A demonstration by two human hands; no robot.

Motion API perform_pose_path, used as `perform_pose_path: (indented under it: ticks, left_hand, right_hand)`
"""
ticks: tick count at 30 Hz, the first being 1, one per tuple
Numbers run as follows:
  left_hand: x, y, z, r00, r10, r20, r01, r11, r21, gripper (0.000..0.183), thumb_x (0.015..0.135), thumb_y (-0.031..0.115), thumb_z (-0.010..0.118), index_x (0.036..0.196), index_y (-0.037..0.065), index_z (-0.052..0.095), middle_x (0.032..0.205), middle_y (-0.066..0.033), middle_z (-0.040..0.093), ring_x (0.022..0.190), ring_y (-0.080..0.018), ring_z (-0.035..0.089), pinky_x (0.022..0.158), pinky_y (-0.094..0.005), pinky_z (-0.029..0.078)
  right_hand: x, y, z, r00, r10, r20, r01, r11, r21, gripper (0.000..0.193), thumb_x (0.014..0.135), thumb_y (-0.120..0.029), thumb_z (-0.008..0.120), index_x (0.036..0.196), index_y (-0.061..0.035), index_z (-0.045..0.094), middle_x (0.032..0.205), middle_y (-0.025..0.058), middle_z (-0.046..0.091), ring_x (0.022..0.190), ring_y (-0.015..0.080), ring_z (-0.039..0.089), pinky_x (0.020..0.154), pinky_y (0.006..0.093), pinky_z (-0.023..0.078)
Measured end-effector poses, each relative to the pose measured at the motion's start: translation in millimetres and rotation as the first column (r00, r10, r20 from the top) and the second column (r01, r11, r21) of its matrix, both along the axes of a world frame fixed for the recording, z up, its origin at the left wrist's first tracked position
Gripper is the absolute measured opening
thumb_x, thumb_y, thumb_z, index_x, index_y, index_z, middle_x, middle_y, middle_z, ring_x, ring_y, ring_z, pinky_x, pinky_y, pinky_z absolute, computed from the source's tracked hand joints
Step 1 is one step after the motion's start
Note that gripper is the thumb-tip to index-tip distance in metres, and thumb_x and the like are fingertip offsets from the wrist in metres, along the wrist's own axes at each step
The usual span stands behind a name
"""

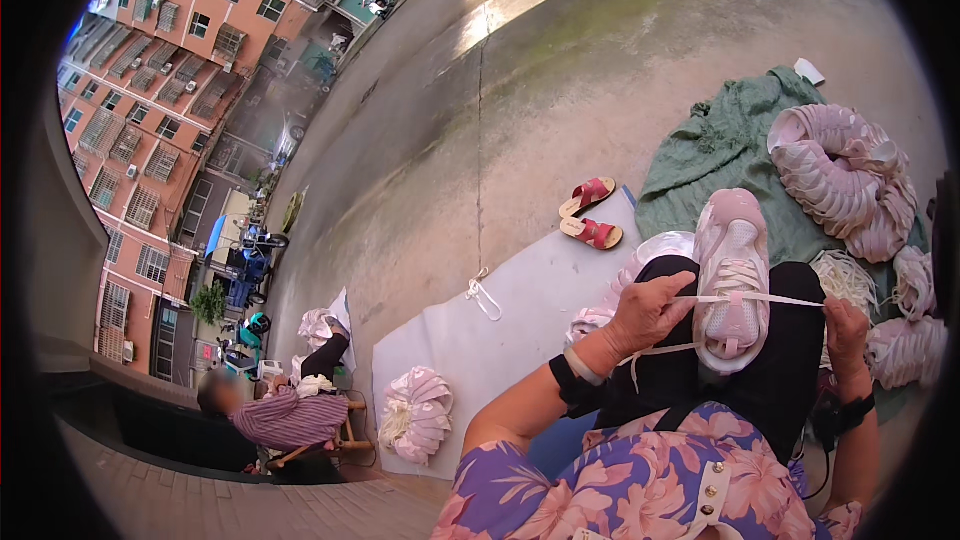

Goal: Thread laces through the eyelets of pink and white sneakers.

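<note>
While a pink-and-white sneaker (732, 280) rests sole-down on the person's black-clad lap, toe pointing away from the body, both hands work its white shoelace (775, 298). The left hand (650, 312) sits just left of the shoe, its fingers (676, 290) closed in a pinch on one end of the lace right beside the eyelets, with a loose tail (650, 352) of the same lace trailing down below the wrist. The right hand (848, 332) is off to the right of the shoe, fingers curled shut around the other end, so the lace runs taut and nearly level from the shoe's tongue across to that fist. Each wrist wears a dark band. Beyond the right fingers, on a green cloth (715, 145) spread over the concrete ground, lie stacked pink shoe uppers (835, 175), and a bundle of white laces (848, 280) lies just above the right hand. Past the left fingers, a pale sheet (500, 320) covers the ground, carrying a stray loop of lace (483, 296) and, farther out, a pair of red sandals (590, 212). Lower left of the left hand sits another heap of pink uppers (418, 415), and beyond it a second person in a striped shirt (290, 415) sits on a low stool, well apart from the hands.
</note>
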State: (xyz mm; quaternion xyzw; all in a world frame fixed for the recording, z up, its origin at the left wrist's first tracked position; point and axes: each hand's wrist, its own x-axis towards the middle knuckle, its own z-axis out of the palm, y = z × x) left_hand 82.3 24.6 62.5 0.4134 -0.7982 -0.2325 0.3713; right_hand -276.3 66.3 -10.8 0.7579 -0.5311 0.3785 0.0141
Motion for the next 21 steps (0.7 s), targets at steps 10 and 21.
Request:
perform_pose_path:
  ticks: [10, 21]
  left_hand:
    - [10, -14, 2, 0.995, -0.034, 0.092, 0.015, 0.979, 0.201, 0.010, 0.081, 0.014, 0.065, 0.082, 0.004, 0.062, 0.064, -0.0108, 0.057, 0.055, -0.0235, 0.056, 0.053, -0.0303, 0.044]
    - [61, -2, 0, 0.874, 0.000, 0.485, 0.199, 0.912, -0.358, 0.019, 0.077, 0.014, 0.066, 0.095, 0.009, 0.059, 0.058, -0.0050, 0.047, 0.050, -0.0220, 0.054, 0.044, -0.0343, 0.041]
  right_hand:
    - [-19, 2, 16, 0.996, 0.012, -0.083, -0.009, 0.999, 0.040, 0.012, 0.076, -0.001, 0.059, 0.087, -0.0032, 0.058, 0.062, 0.0132, 0.047, 0.056, 0.0326, 0.045, 0.051, 0.0422, 0.031]
    - [-89, 4, -25, 0.991, -0.006, -0.135, 0.015, 0.998, 0.067, 0.014, 0.079, -0.001, 0.055, 0.093, -0.0026, 0.056, 0.070, 0.0153, 0.049, 0.062, 0.0345, 0.047, 0.054, 0.0422, 0.033]
